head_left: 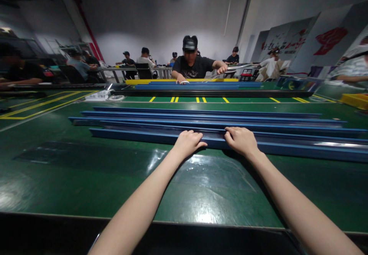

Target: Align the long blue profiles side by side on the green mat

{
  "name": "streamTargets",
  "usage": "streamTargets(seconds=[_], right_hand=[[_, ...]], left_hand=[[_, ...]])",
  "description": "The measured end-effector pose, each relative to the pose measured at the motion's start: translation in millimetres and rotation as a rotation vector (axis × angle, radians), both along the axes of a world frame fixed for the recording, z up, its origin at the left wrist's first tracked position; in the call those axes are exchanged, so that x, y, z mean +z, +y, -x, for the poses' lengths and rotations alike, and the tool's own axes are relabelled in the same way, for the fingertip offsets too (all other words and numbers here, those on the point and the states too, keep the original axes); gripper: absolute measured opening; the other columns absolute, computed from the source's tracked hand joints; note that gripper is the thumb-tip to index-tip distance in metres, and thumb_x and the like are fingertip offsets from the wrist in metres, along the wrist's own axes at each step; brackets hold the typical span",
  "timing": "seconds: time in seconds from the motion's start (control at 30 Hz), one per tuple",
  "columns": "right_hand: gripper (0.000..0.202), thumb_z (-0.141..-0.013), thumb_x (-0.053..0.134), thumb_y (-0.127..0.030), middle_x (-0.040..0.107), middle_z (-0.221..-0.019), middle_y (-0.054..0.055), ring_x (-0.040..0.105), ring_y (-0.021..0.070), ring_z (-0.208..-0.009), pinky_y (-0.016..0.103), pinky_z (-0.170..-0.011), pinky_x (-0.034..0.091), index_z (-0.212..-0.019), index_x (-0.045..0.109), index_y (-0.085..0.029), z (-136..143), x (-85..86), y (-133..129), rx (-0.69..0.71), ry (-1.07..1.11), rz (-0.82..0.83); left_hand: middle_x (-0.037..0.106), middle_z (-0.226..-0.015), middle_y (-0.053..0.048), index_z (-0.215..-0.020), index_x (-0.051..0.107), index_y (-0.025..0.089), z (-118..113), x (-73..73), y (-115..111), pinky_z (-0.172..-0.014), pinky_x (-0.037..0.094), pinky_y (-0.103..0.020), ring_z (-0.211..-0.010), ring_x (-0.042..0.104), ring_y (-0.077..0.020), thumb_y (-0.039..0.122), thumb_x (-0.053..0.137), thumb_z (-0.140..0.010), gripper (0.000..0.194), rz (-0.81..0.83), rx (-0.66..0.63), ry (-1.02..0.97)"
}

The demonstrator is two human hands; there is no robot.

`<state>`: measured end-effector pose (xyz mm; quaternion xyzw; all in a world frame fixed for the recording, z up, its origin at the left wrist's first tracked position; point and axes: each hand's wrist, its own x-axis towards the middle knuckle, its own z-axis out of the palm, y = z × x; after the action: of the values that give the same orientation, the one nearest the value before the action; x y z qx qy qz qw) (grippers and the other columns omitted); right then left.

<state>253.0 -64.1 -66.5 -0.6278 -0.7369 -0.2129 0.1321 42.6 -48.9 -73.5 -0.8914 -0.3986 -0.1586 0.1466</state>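
Both hands rest on the nearest long blue channel (143, 136), which lies across the green table. My left hand (189, 142) has its fingers bent over the channel's near wall, with the thumb pointing right. To its right, my right hand (240, 139) curls its fingers over the same channel, thumb toward the left. A short stretch of channel shows between the two hands. Just beyond lie more blue channels (172, 117), roughly parallel. The undersides of my fingers are hidden.
Clear plastic film (201, 174) lies on the green table (86, 193) near me. Across it, a person in black (192, 65) handles a white strand beside blue, black and yellow strips (172, 81). A yellow bin (355, 101) stands at right; other people sit behind.
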Motion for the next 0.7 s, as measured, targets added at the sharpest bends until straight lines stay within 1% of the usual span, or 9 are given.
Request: streamTargets(seconds=[0.7], right_hand=[[0.038, -0.08, 0.031, -0.029, 0.067, -0.089, 0.006, 0.061, 0.0172, -0.081, 0.025, -0.069, 0.041, -0.093, 0.065, -0.018, 0.0, 1.4, -0.3, -0.006, 0.003, 0.014]], left_hand=[[0.063, -0.075, -0.004, -0.08, 0.056, 0.018, -0.7, 2.1, -0.7, -0.062, 0.037, -0.025, -0.074, 0.058, -0.0172, 0.052, 0.043, -0.079, 0.037, 0.019, 0.014, -0.008]])
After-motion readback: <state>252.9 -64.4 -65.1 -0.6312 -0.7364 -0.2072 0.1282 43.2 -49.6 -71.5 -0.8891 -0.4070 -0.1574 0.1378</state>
